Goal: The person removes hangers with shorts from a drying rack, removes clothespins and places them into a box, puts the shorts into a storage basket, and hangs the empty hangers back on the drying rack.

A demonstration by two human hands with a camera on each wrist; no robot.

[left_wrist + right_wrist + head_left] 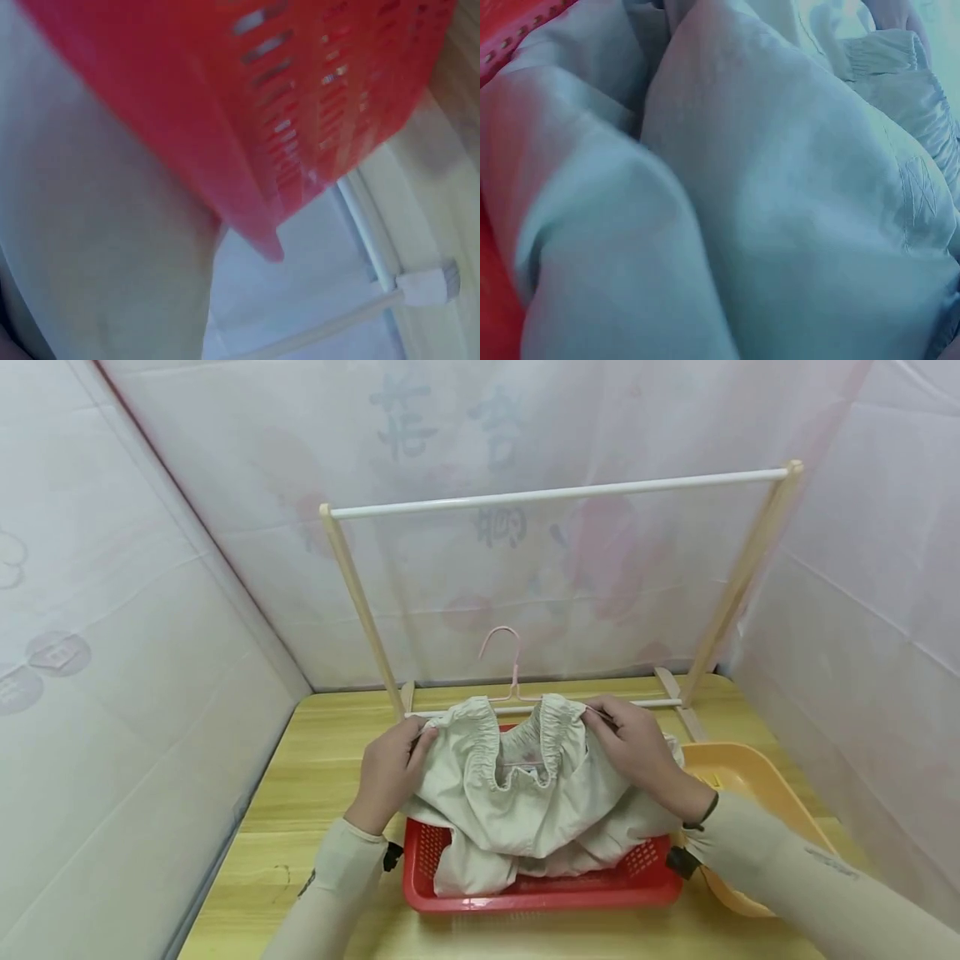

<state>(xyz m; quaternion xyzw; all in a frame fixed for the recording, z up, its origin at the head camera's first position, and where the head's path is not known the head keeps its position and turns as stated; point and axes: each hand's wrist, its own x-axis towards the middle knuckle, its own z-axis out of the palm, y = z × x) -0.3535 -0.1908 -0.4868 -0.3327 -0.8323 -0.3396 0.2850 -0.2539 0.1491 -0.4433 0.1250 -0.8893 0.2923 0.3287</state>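
Note:
Pale beige trousers (525,827) with a gathered elastic waistband lie bunched over a red basket (540,902) in the head view. A pink hanger (516,672) has its hook upright above the waistband; its lower part is mostly hidden by cloth. With thumb and fingers, my left hand (393,768) pinches the waistband's left end. My right hand (633,747) grips the right end, near the hanger's corner. Close up in the right wrist view are the trousers (780,187), with pocket stitching showing. The left wrist view shows the basket's slotted side (315,97).
Behind the basket stands a wooden rack with a white top rail (562,493) and a low white bar. A yellow tray (750,768) sits to the right, partly under my right forearm. Pale cloth walls (150,652) enclose the wooden table (315,793).

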